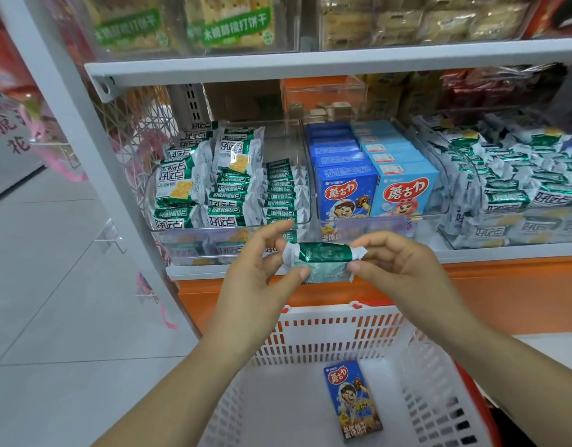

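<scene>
Both hands hold one green cracker packet in the air, just in front of the shelf's front edge and above the far rim of the white basket. The left hand pinches the packet's crimped left end, its fingers curled over the top and the thumb pressed against the lower corner. The right hand grips the right end in the same way, fingers narrow around the crimp and thumb underneath. The packet lies level between them, its long side running left to right.

On the basket's floor, toward its right side, a dark blue box lies flat with its printed face up.

On the shelf stand three clear bins side by side. The left bin is stacked with green packets of the same kind. The middle bin holds upright rows of dark blue boxes and, touching them on the right, light blue boxes. The bin at the shelf's right end is heaped with more green packets.
</scene>
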Available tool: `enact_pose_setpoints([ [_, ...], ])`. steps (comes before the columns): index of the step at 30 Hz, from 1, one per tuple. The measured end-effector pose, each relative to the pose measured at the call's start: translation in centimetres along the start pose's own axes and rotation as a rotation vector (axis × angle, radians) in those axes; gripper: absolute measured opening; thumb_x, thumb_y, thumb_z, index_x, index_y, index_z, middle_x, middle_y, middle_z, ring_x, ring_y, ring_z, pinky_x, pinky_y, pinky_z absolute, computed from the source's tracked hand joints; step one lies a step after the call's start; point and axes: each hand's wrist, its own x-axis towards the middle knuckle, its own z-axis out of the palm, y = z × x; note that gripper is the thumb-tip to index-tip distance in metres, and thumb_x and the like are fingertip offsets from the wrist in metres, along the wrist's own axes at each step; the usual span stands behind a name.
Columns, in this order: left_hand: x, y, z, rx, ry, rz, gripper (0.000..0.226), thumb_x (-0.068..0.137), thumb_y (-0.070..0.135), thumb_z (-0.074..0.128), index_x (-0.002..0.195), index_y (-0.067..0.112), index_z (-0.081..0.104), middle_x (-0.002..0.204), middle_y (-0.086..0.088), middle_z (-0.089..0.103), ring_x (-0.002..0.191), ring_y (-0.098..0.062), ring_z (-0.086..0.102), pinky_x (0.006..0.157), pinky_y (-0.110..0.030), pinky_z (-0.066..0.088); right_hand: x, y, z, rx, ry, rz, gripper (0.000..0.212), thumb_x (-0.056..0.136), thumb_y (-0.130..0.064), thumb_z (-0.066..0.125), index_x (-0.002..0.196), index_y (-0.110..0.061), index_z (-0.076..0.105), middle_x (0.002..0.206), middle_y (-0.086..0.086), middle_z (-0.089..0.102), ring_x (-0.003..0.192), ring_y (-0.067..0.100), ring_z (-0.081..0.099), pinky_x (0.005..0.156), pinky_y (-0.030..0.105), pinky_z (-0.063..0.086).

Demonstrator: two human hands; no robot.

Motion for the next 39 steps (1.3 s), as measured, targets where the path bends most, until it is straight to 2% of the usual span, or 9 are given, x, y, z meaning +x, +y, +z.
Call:
enact_pose_setpoints([
  [6, 0.0, -0.1, -0.1, 0.067, 0.02, 0.064, 0.053, 0.083, -0.004, 0.067, 0.111, 0.04, 0.057, 0.085, 0.01, 0.047, 0.099, -0.013, 0.063, 0.074, -0.015, 0.052, 0.0, -0.2, -0.1, 0.049, -0.013, -0.026, 0.023, 0.079, 0.001, 0.069, 0.089, -0.019, 0.067, 0.089, -0.001, 0.074, 0.082, 0.009, 0.069, 0.075, 0.016, 0.053],
  [13, 0.3, -0.4, -0.3, 0.125, 0.017, 0.002, 0.033, 0.082, 0.006, 0.072, 0.098, 0.033, 0.063, 0.093, 0.011, 0.066, 0.1, -0.012, 0.064, 0.093, -0.039, 0.051, 0.0, -0.2, -0.1, 0.093, -0.008, -0.028, 0.022, 0.079, -0.003, 0.067, 0.092, -0.021, 0.068, 0.088, -0.005, 0.074, 0.084, 0.006, 0.069, 0.072, 0.013, 0.05],
  [17, 0.4, -0.1, -0.5, 0.102, -0.02, -0.09, 0.017, 0.085, 0.016, 0.068, 0.093, 0.029, 0.063, 0.076, 0.015, 0.068, 0.08, -0.003, 0.066, 0.078, -0.018, 0.051, -0.1, -0.7, 0.2, 0.101, 0.005, -0.053, 0.019, 0.079, -0.009, 0.067, 0.091, -0.023, 0.07, 0.086, -0.006, 0.074, 0.081, 0.004, 0.068, 0.071, 0.011, 0.049],
  [19, 0.4, 0.1, -0.4, 0.071, -0.034, -0.151, 0.01, 0.086, 0.026, 0.064, 0.096, 0.026, 0.064, 0.084, 0.016, 0.069, 0.079, -0.004, 0.066, 0.081, -0.02, 0.051, 0.0, -0.9, 0.2, 0.098, 0.022, -0.051, 0.018, 0.082, -0.007, 0.065, 0.09, -0.023, 0.069, 0.08, -0.01, 0.073, 0.073, -0.001, 0.066, 0.067, 0.009, 0.047],
  [21, 0.5, -0.1, -0.4, -0.026, -0.07, -0.244, 0.03, 0.08, 0.039, 0.063, 0.107, 0.026, 0.062, 0.094, 0.008, 0.072, 0.087, -0.016, 0.069, 0.089, -0.033, 0.053, 0.0, -1.0, 0.1, 0.044, 0.021, -0.031, 0.018, 0.085, -0.012, 0.063, 0.092, -0.027, 0.068, 0.079, -0.013, 0.072, 0.069, -0.004, 0.064, 0.067, 0.009, 0.047],
  [27, 0.9, 0.1, 0.1, -0.379, -0.026, -0.575, 0.02, 0.089, 0.017, 0.06, 0.109, 0.019, 0.063, 0.088, -0.001, 0.075, 0.074, -0.01, 0.071, 0.069, -0.025, 0.057, -0.3, -0.5, -0.4, -0.092, -0.106, -0.035, 0.036, 0.074, -0.041, 0.066, 0.109, -0.045, 0.062, 0.107, -0.005, 0.069, 0.085, 0.025, 0.067, 0.077, 0.029, 0.05],
  [31, 1.0, 0.1, -0.2, -0.469, 0.016, -0.697, 0.01, 0.087, 0.019, 0.063, 0.096, 0.015, 0.065, 0.079, -0.002, 0.073, 0.063, -0.011, 0.068, 0.07, -0.029, 0.059, -0.3, -0.4, -0.3, -0.34, -0.259, -0.189, 0.044, 0.072, -0.026, 0.078, 0.112, -0.038, 0.063, 0.13, -0.021, 0.049, 0.106, -0.002, 0.057, 0.091, 0.015, 0.045],
  [35, 0.7, 0.6, 0.0, -0.439, -0.055, -0.726, 0.027, 0.082, 0.027, 0.065, 0.105, 0.013, 0.065, 0.082, -0.002, 0.072, 0.061, -0.011, 0.068, 0.074, -0.032, 0.06, 0.0, -0.2, 0.1, -0.46, -0.164, -0.315, 0.04, 0.077, -0.011, 0.076, 0.103, -0.038, 0.062, 0.102, -0.023, 0.063, 0.095, -0.003, 0.058, 0.079, 0.009, 0.045],
  [39, 0.9, 1.3, -0.7, -0.192, -0.122, -0.568, 0.043, 0.081, 0.053, 0.055, 0.109, 0.023, 0.067, 0.101, 0.005, 0.073, 0.091, -0.012, 0.068, 0.089, -0.037, 0.054, 0.5, -0.7, 0.0, -0.377, -0.078, -0.247, 0.033, 0.08, -0.021, 0.073, 0.096, -0.046, 0.06, 0.093, -0.027, 0.066, 0.082, 0.001, 0.062, 0.07, 0.014, 0.05],
])
